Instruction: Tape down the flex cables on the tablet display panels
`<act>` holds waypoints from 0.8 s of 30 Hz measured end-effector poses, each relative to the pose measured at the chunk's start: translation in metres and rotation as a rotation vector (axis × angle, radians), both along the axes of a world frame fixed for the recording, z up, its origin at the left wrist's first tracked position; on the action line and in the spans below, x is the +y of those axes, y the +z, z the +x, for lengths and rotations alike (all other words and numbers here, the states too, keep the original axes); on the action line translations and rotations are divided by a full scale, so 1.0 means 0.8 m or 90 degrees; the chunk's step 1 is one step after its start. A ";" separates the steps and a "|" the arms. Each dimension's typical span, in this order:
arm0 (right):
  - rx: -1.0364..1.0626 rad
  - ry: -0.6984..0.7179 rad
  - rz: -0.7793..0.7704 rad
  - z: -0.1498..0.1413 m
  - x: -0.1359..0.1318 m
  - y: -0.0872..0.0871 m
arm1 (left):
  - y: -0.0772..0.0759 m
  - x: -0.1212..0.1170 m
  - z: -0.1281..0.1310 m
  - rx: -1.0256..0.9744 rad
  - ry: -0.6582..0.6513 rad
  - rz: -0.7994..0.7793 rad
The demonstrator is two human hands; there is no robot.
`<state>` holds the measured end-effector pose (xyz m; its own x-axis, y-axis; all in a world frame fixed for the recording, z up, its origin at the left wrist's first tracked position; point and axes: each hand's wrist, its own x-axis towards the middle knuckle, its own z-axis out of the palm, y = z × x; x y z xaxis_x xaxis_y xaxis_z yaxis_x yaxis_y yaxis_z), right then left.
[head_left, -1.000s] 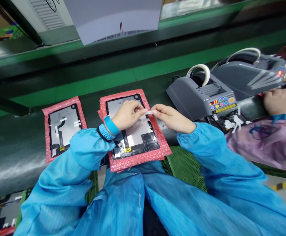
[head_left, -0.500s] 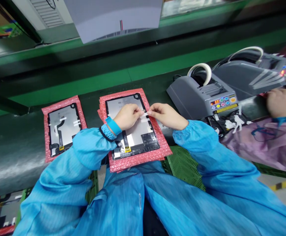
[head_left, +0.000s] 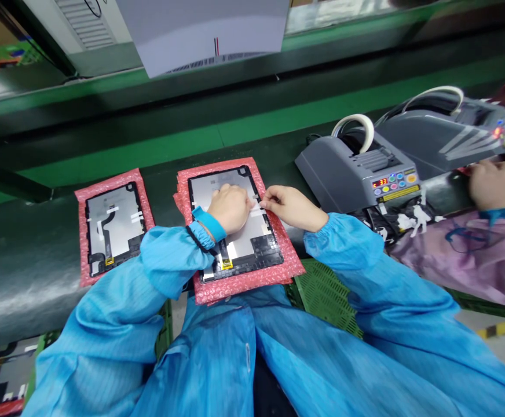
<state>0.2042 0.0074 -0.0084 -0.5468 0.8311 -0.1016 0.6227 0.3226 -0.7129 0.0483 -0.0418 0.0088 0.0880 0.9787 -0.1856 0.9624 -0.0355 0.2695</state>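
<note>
A tablet screen panel [head_left: 252,245] lies back side up on pink bubble wrap [head_left: 291,263], with a dark ribbon cable and several white tape strips on it. My left hand [head_left: 231,208] rests on the panel with its fingers curled, the thumb side against a white tape strip [head_left: 256,204] near the right edge; whatever lies under those fingers is hidden. Just to the right, my right hand [head_left: 293,207] is closed in a pinch at the outer end of that strip, over the wrap.
A second panel [head_left: 122,231] on pink wrap lies to the left. Two grey tape dispensers [head_left: 357,174] stand at the right, black and white scraps [head_left: 404,220] before the nearer one. A co-worker's hand [head_left: 500,179] is at far right. A green crate [head_left: 328,295] sits below the edge.
My left hand has turned over and come down onto the panel, its fingers curling in. My right hand has stayed nearly in place at the strip's end.
</note>
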 end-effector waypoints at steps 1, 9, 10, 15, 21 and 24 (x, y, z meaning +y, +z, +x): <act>0.009 0.004 0.004 0.001 0.000 -0.001 | 0.000 0.000 0.000 0.001 0.000 0.000; 0.141 -0.143 -0.221 0.000 0.005 -0.022 | 0.000 -0.001 0.003 0.007 0.001 0.008; 0.169 -0.174 -0.293 0.000 0.005 -0.026 | -0.001 0.000 0.003 0.006 0.005 0.008; 0.321 -0.239 -0.547 0.008 -0.001 -0.042 | 0.000 0.006 -0.011 -0.009 0.033 0.037; 0.380 -0.189 -0.421 0.023 -0.005 -0.034 | 0.012 -0.048 -0.105 -0.053 0.263 0.139; 0.295 -0.187 -0.328 0.019 -0.002 -0.029 | -0.002 -0.092 -0.127 -0.095 0.353 0.090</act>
